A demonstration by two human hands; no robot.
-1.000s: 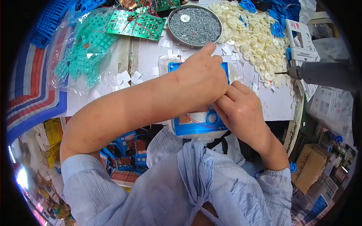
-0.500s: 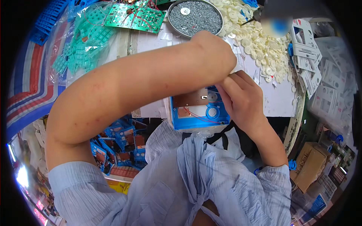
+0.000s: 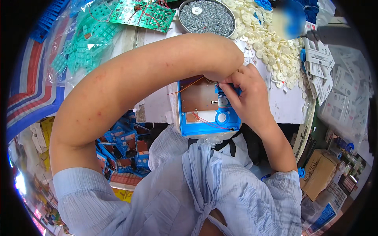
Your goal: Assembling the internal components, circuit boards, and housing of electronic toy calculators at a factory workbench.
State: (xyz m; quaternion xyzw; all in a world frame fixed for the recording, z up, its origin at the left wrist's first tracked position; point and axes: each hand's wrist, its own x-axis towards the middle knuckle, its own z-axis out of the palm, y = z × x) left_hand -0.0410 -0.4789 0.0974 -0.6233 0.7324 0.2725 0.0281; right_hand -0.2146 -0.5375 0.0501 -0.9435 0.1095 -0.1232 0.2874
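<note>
In the head view, the person's left hand (image 3: pixel 226 57) is curled over the upper part of a blue plastic case (image 3: pixel 184 129), its fingers hidden so its grip cannot be told. The right hand (image 3: pixel 251 92) bends over the case's upper right corner, thumb and fingertips close together, whether on anything cannot be told. The case lies at the table's near edge, holding a brown board (image 3: pixel 197 98) and red wires (image 3: pixel 205 120).
</note>
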